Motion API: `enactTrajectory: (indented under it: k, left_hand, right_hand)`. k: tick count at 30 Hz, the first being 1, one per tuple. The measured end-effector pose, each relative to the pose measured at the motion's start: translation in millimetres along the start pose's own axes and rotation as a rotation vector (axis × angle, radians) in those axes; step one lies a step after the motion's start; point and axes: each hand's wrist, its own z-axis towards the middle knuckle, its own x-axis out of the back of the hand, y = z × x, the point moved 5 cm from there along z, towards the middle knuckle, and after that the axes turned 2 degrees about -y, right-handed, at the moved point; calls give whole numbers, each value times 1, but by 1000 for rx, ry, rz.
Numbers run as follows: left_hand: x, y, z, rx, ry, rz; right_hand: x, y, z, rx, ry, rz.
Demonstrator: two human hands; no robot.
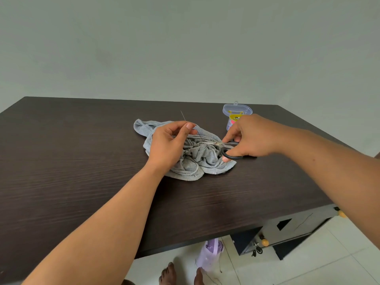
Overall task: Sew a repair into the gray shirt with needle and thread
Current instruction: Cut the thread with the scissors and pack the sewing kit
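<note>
Seemingly at the finishing cut, a person works over a gray shirt (pixel 191 155) that lies bunched near the middle of a dark wooden table (pixel 82 161), seen from the head camera. The left hand (pixel 170 145) rests on the shirt's left side, thumb and forefinger pinching a needle (pixel 183 115) whose tip rises just behind the cloth; a dark thread (pixel 199 135) runs taut from that pinch down into the folds. The right hand (pixel 250 136), at the shirt's right edge, grips black-handled scissors (pixel 228 150) with fingers through the loops, and the blades lie low across the fabric, tips at the foot of the thread. Whether the blades are parted cannot be made out. To do this step well, the thread should be held tight and lifted clear, so that the blades take only thread just above the knot and no cloth. The loose folds under the blades are the hazard. Behind the shirt to the right stands a clear plastic sewing box (pixel 236 112).
</note>
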Motion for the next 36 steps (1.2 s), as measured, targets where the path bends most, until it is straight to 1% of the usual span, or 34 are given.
enactTrajectory:
  k: [5, 9, 13, 16, 21, 25, 28, 31, 36]
  left_hand:
    - [0, 0, 0, -7, -5, -3]
    - [0, -2, 0, 7, -4, -15]
    - [-1, 0, -1, 7, -2, -15]
    - [-2, 0, -2, 3, -7, -14]
    - [-5, -3, -1, 5, -13, -24]
    - [-5, -7, 1, 10, -19, -23]
    - [-5, -8, 1, 3, -27, -19]
    - [-5, -7, -1, -1, -32, -7]
    - [-6, -6, -2, -7, -28, -2]
  right_hand:
    - [-4, 0, 1, 24, 3, -14]
    - [1, 12, -3, -17, 33, -54]
    - [4, 57, -12, -149, 153, -48]
    - [-2, 94, -28, -289, 180, 21]
    - [-18, 140, -54, -490, 165, 62]
    - [-33, 159, -65, -579, 123, 59]
    - [-43, 167, -70, -611, 71, 75]
    - [-48, 171, -72, -622, 60, 84]
    - [-50, 168, -73, -586, 0, 28]
